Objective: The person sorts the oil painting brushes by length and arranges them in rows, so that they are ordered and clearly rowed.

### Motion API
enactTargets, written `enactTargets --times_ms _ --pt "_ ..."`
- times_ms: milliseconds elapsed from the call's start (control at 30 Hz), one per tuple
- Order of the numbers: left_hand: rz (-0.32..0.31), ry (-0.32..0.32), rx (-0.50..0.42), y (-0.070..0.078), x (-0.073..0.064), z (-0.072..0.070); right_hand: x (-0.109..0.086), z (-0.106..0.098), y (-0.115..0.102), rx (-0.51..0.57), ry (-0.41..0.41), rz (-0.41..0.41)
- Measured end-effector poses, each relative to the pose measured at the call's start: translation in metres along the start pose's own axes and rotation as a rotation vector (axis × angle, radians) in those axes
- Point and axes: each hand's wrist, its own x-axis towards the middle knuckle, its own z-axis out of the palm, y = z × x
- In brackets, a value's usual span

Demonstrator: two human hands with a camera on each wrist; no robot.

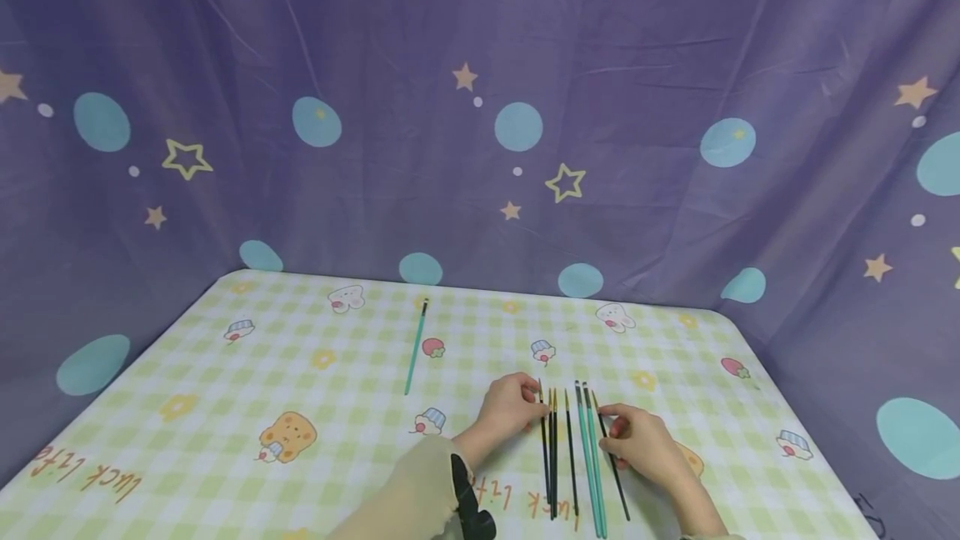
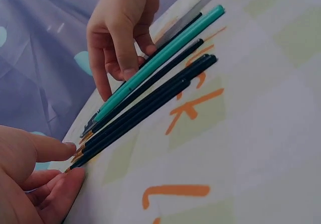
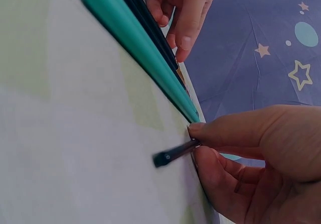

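In the head view, several slim paintbrushes lie side by side on the table with their bristles away from me. My left hand [image 1: 510, 405] is at the left side of this row, its thumb and finger pinching the leftmost black paintbrush [image 1: 546, 461] near the bristle end. Two teal paintbrushes [image 1: 592, 465] lie toward the right of the row, with other black paintbrushes [image 1: 553, 465] between. At the right end, my right hand [image 1: 641, 442] pinches a black paintbrush [image 3: 173, 154] between thumb and fingertips; its dark handle end points toward the right wrist camera.
A single teal paintbrush [image 1: 415, 352] lies apart, farther back and left. The table wears a green-checked cloth [image 1: 360, 407] printed with cartoon pictures and orange lettering. Behind it and along both sides hangs a purple curtain [image 1: 420, 207] with stars and blue dots.
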Motion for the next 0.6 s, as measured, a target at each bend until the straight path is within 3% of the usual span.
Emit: enactTargets --times_ms 367,600 --pt "-0.002 0.025 0.1 0.001 -0.0009 0.0046 0.0007 0.001 0.0023 -0.003 0.002 -0.004" --pt "0.03 0.065 0.213 0.0002 -0.0005 0.0047 0.0013 0.0012 0.0025 0.0 0.001 -0.005"
